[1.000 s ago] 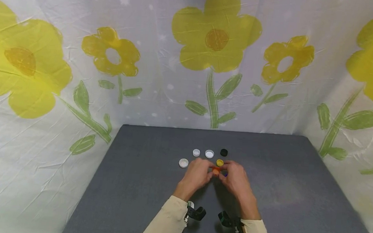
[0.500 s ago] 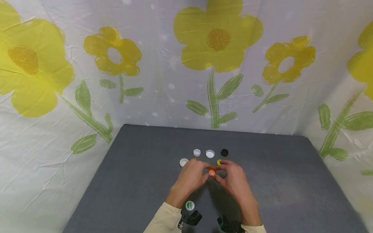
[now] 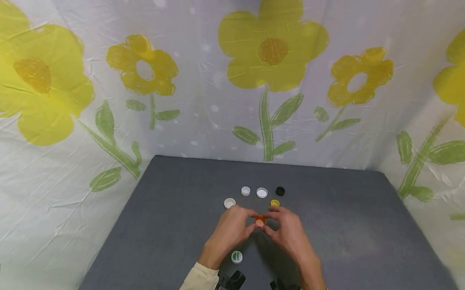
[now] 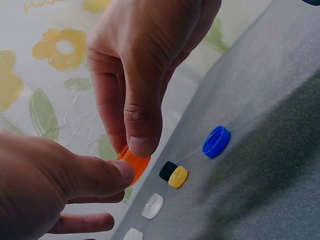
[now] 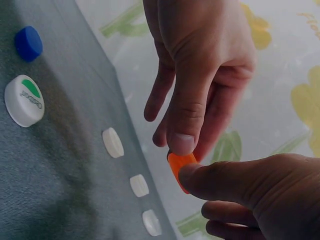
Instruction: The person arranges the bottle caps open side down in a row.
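An orange bottle cap [image 3: 260,221] is held up between both hands, tilted with its inside towards the head camera. From one side my left hand [image 3: 230,229] pinches its rim between thumb and fingers. My right hand [image 3: 289,231] grips the opposite side in the same way. In the left wrist view the two thumbs lie on the orange cap [image 4: 139,167], close together. The right wrist view shows its orange edge [image 5: 179,162] between the fingertips, clear of the table.
Beyond the hands on the dark table [image 3: 160,230] lie white caps [image 3: 261,193], a black cap [image 3: 280,191] and a yellow cap [image 3: 275,203]. A white cap with a green mark [image 3: 237,257] sits by the left wrist. Blue caps [image 4: 216,141] show in the wrist views.
Both hands have drawn slightly nearer and leftward with the orange cap, which has tipped so its inside shows more. The green-marked cap has come into view beside the left forearm.
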`<act>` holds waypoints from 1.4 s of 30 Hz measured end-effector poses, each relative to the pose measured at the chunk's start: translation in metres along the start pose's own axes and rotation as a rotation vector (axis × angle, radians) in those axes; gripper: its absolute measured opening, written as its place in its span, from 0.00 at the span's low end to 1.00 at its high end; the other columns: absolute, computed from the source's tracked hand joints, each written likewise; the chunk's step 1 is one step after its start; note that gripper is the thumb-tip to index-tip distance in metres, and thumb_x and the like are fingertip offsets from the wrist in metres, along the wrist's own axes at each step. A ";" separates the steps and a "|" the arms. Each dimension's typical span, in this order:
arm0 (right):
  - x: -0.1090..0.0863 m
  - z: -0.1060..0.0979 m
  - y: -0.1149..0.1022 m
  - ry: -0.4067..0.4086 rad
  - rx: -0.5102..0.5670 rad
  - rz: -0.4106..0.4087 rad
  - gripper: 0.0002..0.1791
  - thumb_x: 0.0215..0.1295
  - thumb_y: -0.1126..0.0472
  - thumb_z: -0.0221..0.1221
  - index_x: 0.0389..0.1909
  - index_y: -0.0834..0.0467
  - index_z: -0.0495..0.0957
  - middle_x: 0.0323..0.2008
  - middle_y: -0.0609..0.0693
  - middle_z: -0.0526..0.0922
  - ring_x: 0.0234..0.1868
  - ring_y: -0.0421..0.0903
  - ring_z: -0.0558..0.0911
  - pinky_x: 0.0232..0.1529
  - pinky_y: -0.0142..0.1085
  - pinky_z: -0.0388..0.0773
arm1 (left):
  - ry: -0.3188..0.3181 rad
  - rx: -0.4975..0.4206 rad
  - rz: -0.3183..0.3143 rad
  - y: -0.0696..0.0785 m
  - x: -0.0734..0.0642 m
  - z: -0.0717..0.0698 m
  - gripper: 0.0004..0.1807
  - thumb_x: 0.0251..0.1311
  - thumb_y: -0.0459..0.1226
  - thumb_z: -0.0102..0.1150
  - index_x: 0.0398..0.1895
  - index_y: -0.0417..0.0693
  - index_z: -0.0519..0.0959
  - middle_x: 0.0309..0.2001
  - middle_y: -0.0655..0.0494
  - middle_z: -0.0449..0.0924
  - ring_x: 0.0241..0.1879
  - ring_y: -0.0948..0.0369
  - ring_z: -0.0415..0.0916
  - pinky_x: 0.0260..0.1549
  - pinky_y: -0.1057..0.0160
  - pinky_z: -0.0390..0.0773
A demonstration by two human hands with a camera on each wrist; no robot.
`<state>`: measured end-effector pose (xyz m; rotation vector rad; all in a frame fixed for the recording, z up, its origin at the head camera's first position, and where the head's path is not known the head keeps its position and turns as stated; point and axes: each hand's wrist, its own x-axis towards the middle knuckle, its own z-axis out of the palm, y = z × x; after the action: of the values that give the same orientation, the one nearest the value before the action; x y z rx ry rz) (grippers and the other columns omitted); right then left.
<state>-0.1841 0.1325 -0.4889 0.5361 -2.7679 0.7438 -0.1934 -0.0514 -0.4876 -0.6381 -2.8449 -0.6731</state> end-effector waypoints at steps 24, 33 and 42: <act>-0.003 -0.001 -0.001 -0.004 0.124 0.102 0.10 0.61 0.56 0.68 0.40 0.57 0.87 0.55 0.55 0.84 0.58 0.56 0.82 0.59 0.54 0.77 | 0.139 -0.070 0.125 -0.006 -0.011 -0.003 0.16 0.58 0.37 0.71 0.50 0.54 0.86 0.48 0.61 0.87 0.48 0.61 0.83 0.50 0.58 0.81; -0.003 0.001 -0.001 -0.059 0.217 0.147 0.10 0.67 0.53 0.64 0.43 0.53 0.87 0.53 0.50 0.85 0.59 0.52 0.81 0.60 0.53 0.76 | 0.204 -0.065 0.150 -0.006 -0.010 -0.001 0.12 0.58 0.40 0.72 0.46 0.53 0.87 0.45 0.61 0.88 0.45 0.63 0.84 0.48 0.60 0.82; -0.005 -0.001 0.000 0.062 0.232 0.102 0.11 0.69 0.50 0.63 0.42 0.53 0.88 0.55 0.51 0.85 0.61 0.53 0.81 0.61 0.54 0.75 | 0.213 -0.167 0.032 -0.002 -0.012 -0.003 0.10 0.62 0.44 0.68 0.45 0.54 0.88 0.43 0.58 0.89 0.42 0.60 0.85 0.45 0.59 0.83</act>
<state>-0.1792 0.1346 -0.4899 0.4076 -2.6847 1.0940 -0.1833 -0.0590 -0.4890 -0.5946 -2.5971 -0.9219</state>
